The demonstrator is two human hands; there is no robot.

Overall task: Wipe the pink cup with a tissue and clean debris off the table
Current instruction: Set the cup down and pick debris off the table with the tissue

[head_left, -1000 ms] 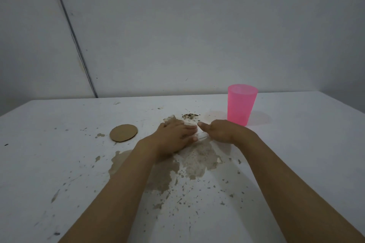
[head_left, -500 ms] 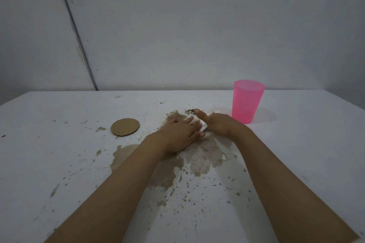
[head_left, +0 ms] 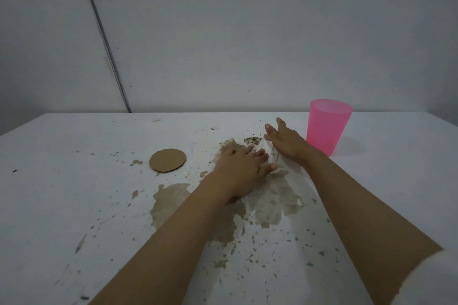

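Note:
A translucent pink cup [head_left: 327,126] stands upright on the white table [head_left: 74,205] at the right. A white tissue [head_left: 266,150] lies crumpled on the table between my two hands. My left hand [head_left: 241,168] lies flat, palm down, with its fingertips pressing on the tissue. My right hand [head_left: 285,141] rests on the tissue's right side with its fingers spread and stretched forward, just left of the cup. A small pile of dark debris [head_left: 252,140] sits right beyond the tissue. How much of the tissue lies under the hands is hidden.
A round brown cardboard disc [head_left: 167,160] lies left of my hands. Large worn brown patches [head_left: 270,200] and many small specks mark the table nearer to me. A grey wall rises right behind the table's far edge.
My right hand has slid forward and opened its fingers beside the cup. My left hand has stayed pressed on the tissue. The view has shifted a little.

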